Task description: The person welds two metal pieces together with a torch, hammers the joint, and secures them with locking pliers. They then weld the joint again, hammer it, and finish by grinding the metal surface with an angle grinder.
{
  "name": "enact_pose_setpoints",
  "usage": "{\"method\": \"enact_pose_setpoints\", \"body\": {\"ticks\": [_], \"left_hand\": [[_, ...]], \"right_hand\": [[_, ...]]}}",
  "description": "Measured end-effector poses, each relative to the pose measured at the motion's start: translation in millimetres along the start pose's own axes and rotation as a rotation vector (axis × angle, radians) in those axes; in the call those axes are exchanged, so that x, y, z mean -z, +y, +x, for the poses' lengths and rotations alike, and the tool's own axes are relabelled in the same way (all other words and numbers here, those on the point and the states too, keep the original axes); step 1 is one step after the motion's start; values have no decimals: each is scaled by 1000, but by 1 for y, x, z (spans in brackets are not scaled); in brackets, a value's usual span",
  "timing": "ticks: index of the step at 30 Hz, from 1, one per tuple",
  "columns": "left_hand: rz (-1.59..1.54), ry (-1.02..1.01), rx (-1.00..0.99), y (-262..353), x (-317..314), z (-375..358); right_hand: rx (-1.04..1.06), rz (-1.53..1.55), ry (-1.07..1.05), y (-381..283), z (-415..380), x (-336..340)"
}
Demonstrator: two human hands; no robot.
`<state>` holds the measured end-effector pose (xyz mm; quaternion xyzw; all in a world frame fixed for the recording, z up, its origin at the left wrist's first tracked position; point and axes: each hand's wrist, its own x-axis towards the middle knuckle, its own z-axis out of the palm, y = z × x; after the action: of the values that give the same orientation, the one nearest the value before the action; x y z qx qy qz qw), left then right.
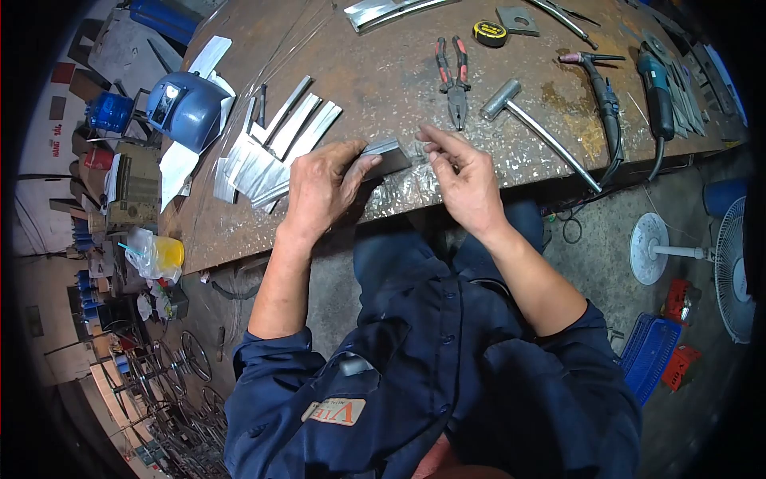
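Note:
My left hand [323, 188] presses a small grey metal block [385, 156] against the near edge of the rusty steel workbench [383, 72], thumb and fingers on its left end. My right hand [463, 180] hovers just right of the block with its fingers apart and bent, index finger pointing toward the block; it holds nothing that I can see. A pile of several shiny cut metal strips [271, 152] lies fanned out to the left of my left hand.
On the bench: red-handled pliers [453, 80], a steel hammer [538, 128], a yellow tape measure [489, 33], a welding torch [602, 96], an angle grinder [658, 88], a blue welding helmet [187, 108]. A fan [718, 263] and blue crate [648, 355] stand on the floor right.

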<state>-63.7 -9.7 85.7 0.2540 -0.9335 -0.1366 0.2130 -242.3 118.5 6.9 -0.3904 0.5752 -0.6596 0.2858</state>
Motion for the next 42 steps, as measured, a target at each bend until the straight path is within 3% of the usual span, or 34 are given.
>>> {"method": "enact_pose_setpoints", "body": {"ticks": [3, 5, 8, 17, 23, 42], "left_hand": [[-5, -33, 37, 2, -1, 0], [-28, 38, -17, 1, -5, 0], [4, -13, -17, -3, -3, -1], [-58, 67, -64, -6, -8, 0], [-35, -15, -53, -4, -3, 1], [-61, 53, -94, -5, -8, -1]], "right_hand": [[33, -63, -101, -8, -10, -10], [126, -125, -88, -3, -15, -19], [144, -151, -70, -7, -18, -20], [111, -49, -74, -10, -18, -18], [102, -61, -95, -17, -20, -20], [120, -45, -100, -15, -22, -15]]}}
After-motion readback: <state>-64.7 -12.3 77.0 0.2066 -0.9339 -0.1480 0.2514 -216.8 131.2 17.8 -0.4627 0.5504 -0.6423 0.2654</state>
